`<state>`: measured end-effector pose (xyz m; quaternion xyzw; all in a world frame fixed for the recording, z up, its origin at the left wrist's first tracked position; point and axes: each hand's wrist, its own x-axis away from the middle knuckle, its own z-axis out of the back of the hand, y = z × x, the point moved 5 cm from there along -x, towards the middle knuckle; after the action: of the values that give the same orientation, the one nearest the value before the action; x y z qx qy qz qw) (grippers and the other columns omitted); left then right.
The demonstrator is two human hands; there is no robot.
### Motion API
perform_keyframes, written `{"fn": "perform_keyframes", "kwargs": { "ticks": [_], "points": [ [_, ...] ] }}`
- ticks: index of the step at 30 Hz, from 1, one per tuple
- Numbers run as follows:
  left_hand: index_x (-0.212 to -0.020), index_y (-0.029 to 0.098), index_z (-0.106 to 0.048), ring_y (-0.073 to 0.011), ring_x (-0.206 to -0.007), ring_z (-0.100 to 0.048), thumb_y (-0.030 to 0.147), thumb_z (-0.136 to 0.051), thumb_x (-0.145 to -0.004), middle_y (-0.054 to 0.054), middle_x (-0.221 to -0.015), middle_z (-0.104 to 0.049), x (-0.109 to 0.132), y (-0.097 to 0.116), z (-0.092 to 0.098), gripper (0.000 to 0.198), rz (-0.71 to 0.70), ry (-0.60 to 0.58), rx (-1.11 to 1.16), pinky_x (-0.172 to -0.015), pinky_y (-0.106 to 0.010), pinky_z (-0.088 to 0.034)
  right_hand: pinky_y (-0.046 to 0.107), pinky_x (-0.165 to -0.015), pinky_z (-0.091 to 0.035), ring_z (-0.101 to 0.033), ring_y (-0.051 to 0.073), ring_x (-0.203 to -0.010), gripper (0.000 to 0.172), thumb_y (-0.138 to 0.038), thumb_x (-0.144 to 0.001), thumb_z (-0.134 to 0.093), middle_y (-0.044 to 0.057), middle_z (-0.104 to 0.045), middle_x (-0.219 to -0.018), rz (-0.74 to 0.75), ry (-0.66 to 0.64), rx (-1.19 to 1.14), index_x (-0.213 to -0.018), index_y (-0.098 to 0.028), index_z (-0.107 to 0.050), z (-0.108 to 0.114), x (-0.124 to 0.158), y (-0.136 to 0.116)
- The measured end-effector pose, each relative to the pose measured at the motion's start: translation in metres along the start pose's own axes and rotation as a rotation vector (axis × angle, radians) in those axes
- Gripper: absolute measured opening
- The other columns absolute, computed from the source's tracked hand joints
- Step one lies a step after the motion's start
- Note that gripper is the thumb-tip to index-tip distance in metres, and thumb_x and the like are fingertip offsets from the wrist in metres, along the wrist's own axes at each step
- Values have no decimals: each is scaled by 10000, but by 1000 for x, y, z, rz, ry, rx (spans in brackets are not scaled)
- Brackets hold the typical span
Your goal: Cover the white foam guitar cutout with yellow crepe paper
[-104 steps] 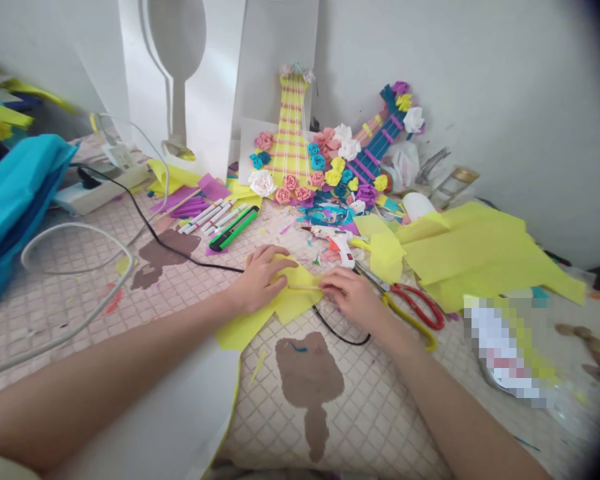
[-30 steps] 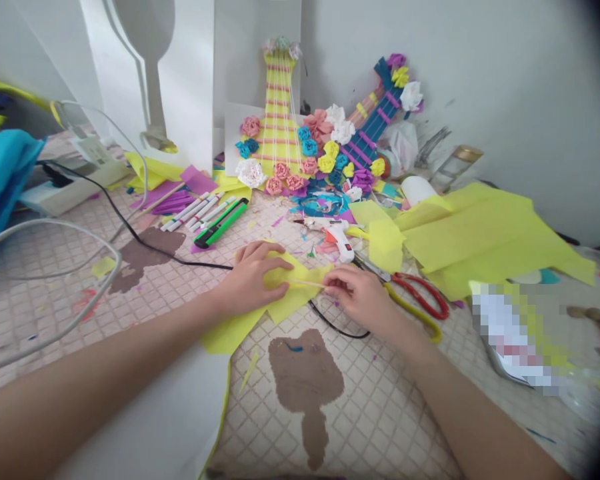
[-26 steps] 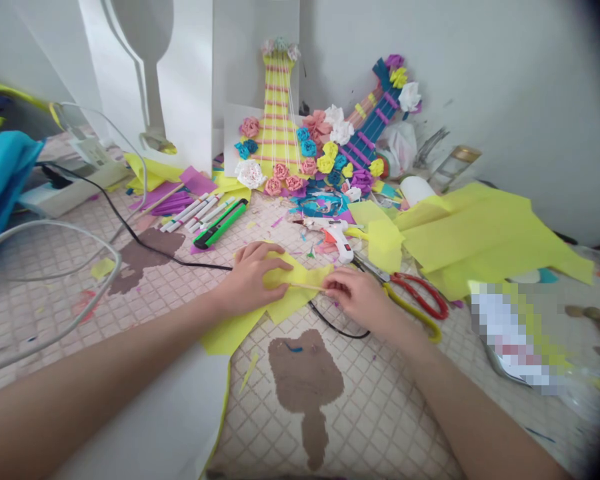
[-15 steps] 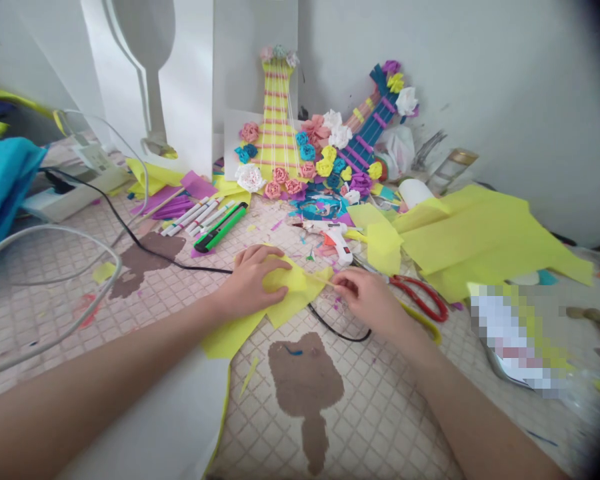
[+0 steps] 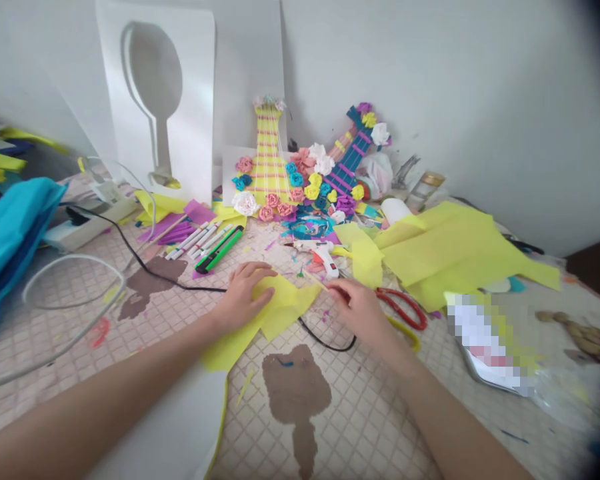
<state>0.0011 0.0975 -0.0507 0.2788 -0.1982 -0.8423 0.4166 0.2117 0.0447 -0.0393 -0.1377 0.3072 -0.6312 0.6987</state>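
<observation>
Paper [image 5: 283, 303]: yellow, lying at the clock's centre on the checked cover [image 5: 365, 427], its tail running towards seven o'clock to meet a white board [image 5: 180, 420]; looks light and soft, likely to crease or tear, so best pinned flat near an edge.
Left hand [image 5: 247, 293]: fingers spread, laid over the paper's ten o'clock side, pinching nothing that shows.
Stick [image 5: 315, 280]: thin, pale, at two o'clock by the paper's edge, contact unclear; probably very light, stiff but easy to snap, best pinched near one end.
Right hand [image 5: 353, 303]: at three o'clock, fingertips closed on the stick's near end.
Jar [image 5: 423, 190]: gold-lidded, tilted, at two o'clock; contents cannot be made out.
Bag [image 5: 380, 175]: crumpled plastic, between one and two o'clock, near the jar; contents unclear.
</observation>
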Motion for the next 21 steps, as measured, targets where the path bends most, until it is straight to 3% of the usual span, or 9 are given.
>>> {"fn": "perform_keyframes", "kwargs": {
  "ticks": [3, 9, 14, 21],
  "points": [
    [-1021, 183, -542, -196, -1087, -470, 241, -389, -835, -72, -1102, -560, -2, -1, 9, 247, 1, 113, 44, -980, -394, -332, 335, -762, -455, -609, 197, -831, 231, -160, -802, -430, 79, -677, -902, -4, 27, -23, -894, -166, -642, 13, -1, -3],
    [-1028, 185, -509, -200, -1066, -493, 201, -333, -826, -78, -1075, -570, -6, 4, 30, 269, 55, 243, -8, -935, -396, -378, 294, -626, -485, -628, 181, -654, 167, -267, -773, -515, 39, -695, -734, -39, 90, -89, -755, -179, -656, 49, 8, -1],
    [-1011, 163, -535, -207, -955, -551, 233, -372, -801, -79, -956, -608, -9, -4, 49, 275, 85, 204, -66, -879, -387, -416, 342, -655, -502, -646, 220, -688, 149, -285, -729, -553, 41, -714, -749, -88, 122, -46, -697, -217, -681, 68, 54, 22],
    [-986, 175, -531, -159, -710, -586, 297, -365, -813, -36, -786, -610, -11, -21, 68, 269, 102, 175, -162, -652, -270, -470, 376, -655, -527, -664, 248, -716, 176, -318, -733, -529, 47, -721, -800, -211, 223, 45, -721, -247, -690, 60, 122, 67]
  ]
}}
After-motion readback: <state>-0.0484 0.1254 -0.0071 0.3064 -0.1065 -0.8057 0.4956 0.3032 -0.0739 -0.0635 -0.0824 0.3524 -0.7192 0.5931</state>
